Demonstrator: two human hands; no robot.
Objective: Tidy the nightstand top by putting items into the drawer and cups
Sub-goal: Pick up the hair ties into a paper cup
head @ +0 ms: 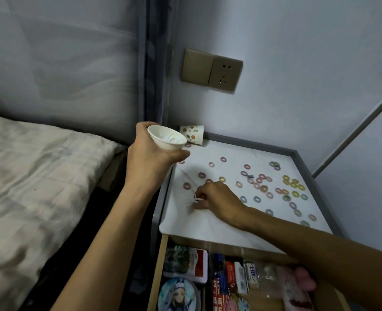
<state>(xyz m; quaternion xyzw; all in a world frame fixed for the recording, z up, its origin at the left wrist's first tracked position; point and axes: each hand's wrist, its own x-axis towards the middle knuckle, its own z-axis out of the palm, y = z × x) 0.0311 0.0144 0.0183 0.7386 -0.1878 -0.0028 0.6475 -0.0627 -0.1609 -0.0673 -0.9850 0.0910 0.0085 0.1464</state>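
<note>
Drawer (157, 277) packets' (232, 274) print blurs; left hand (149, 156) grips cup (165, 141).

Premises: a home bedroom. A bed (39, 167) with a rumpled pale cover stands just beside a nightstand (306, 158) set in the wall corner; a wall socket (211, 69) is above it and an open drawer (161, 265) of personal items below.

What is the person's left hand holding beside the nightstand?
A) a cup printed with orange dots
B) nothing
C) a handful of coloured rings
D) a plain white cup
D: the left hand grips a plain white cup, while the dotted cup sits apart at the back corner of the nightstand and the right hand pinches a small item.
</note>
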